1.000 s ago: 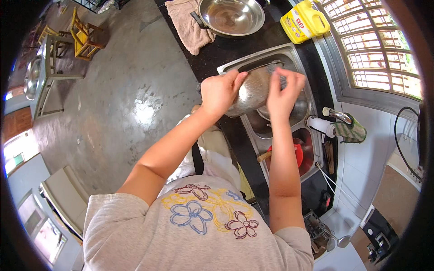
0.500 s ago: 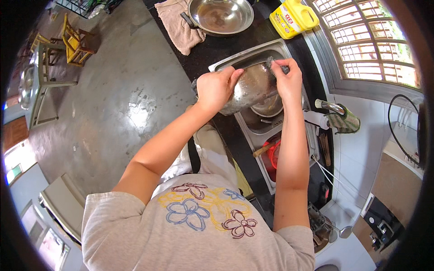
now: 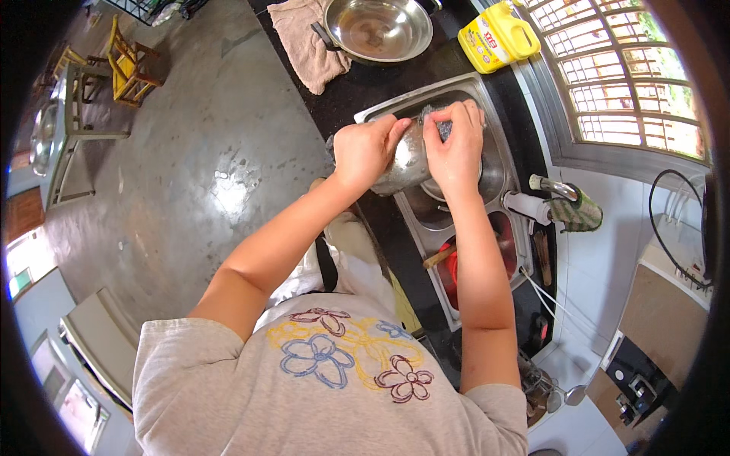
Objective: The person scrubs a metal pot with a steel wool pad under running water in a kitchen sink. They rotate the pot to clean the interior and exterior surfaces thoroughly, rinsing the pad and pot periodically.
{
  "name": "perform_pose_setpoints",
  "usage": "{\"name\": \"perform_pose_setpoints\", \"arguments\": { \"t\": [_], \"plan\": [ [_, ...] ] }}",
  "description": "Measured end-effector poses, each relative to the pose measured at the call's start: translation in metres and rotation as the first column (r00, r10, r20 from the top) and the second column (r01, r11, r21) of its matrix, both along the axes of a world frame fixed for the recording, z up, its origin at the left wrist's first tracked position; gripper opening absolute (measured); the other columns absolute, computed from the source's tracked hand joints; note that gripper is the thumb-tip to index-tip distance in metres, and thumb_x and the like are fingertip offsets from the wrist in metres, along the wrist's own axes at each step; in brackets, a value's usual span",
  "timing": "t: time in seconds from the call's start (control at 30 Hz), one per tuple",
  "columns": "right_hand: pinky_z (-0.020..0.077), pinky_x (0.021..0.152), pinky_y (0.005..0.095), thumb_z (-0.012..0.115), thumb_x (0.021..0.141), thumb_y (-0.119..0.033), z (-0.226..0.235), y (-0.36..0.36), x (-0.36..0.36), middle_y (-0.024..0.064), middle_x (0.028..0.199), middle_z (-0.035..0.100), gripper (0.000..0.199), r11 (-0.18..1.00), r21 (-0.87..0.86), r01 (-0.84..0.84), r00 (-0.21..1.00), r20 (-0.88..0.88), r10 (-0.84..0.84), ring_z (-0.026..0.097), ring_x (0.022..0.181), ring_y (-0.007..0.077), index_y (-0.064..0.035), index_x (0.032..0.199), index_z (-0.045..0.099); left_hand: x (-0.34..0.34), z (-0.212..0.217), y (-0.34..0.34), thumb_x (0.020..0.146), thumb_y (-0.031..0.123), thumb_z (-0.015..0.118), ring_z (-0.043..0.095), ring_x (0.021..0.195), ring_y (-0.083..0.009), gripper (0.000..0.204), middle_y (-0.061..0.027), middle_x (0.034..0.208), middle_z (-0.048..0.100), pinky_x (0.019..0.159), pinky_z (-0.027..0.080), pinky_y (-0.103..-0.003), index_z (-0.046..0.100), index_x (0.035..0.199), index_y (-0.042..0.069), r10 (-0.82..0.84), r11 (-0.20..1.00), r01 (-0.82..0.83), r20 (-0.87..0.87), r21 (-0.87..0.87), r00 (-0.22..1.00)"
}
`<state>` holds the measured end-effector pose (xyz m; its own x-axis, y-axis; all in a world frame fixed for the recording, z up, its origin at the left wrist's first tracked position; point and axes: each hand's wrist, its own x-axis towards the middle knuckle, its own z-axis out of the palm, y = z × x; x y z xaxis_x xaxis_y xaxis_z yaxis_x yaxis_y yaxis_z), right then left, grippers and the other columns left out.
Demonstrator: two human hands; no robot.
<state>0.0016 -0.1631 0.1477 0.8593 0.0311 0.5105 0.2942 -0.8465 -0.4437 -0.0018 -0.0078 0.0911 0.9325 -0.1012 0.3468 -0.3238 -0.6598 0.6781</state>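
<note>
Right hand (image 3: 456, 144) has shifted left across the pan (image 3: 411, 161) toward the left hand (image 3: 363, 152), its pinched grey scrubber (image 3: 443, 129) now lying nearer that hand, which I judge to be part of a scrubbing stroke. Left hand's thumb-and-finger grip on the pan is unchanged; the pan is tilted over the near side of the sink (image 3: 414, 95), contact with its edge not discernible. Room remains on the right toward the faucet (image 3: 560, 187), while the counter (image 3: 376, 80) edge runs close by the left hand.
</note>
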Motion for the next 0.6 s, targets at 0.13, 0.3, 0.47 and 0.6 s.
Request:
{"name": "perform_pose_setpoints", "arguments": {
  "t": [0.13, 0.3, 0.47, 0.6],
  "plan": [
    [0.0466, 0.077, 0.0440, 0.074, 0.078, -0.009, -0.029, -0.064, 0.012, 0.0144, 0.080, 0.061, 0.017, 0.856, 0.388, 0.340, 0.917, -0.341, -0.210, 0.060, 0.081, 0.0347, -0.0038, 0.080, 0.058, -0.003, 0.000, -0.004, 0.096, 0.040, 0.062, 0.058, 0.051, -0.0350, 0.041, -0.0138, 0.057, 0.056, 0.047, 0.042, -0.045, 0.059, 0.067, 0.011, -0.009, 1.000, 0.009, -0.004, -0.029, 1.000],
    [0.0461, 0.075, 0.0432, 0.073, 0.080, -0.009, -0.002, 0.001, -0.004, 0.0142, 0.084, 0.059, 0.016, 0.999, -0.054, -0.001, 0.999, -0.054, -0.001, 0.060, 0.082, 0.0325, -0.0035, 0.080, 0.059, -0.002, -0.009, -0.007, 0.096, 0.039, 0.062, 0.057, 0.051, -0.0358, 0.042, -0.0143, 0.055, 0.055, 0.046, 0.042, -0.044, 0.059, 0.066, 0.010, 0.009, 0.999, -0.010, -0.016, -0.038, 1.000],
    [0.0458, 0.077, 0.0421, 0.073, 0.080, -0.011, -0.018, -0.062, 0.009, 0.0143, 0.084, 0.059, 0.017, 0.856, 0.371, 0.359, 0.885, -0.427, -0.185, 0.059, 0.083, 0.0322, -0.0048, 0.082, 0.058, -0.005, -0.004, -0.001, 0.096, 0.037, 0.063, 0.056, 0.053, -0.0371, 0.039, -0.0156, 0.058, 0.055, 0.048, 0.042, -0.044, 0.061, 0.069, 0.009, -0.026, 0.997, 0.019, -0.091, -0.077, 0.996],
    [0.0422, 0.080, 0.0450, 0.073, 0.077, -0.009, 0.000, -0.005, -0.003, 0.0134, 0.088, 0.058, 0.019, 0.996, -0.090, 0.013, 0.990, -0.138, -0.025, 0.057, 0.091, 0.0351, -0.0072, 0.086, 0.056, -0.001, -0.005, -0.007, 0.096, 0.036, 0.063, 0.056, 0.053, -0.0371, 0.037, -0.0161, 0.059, 0.055, 0.049, 0.042, -0.043, 0.062, 0.071, 0.009, -0.025, 0.997, 0.018, -0.087, -0.081, 0.996]
  ]
}}
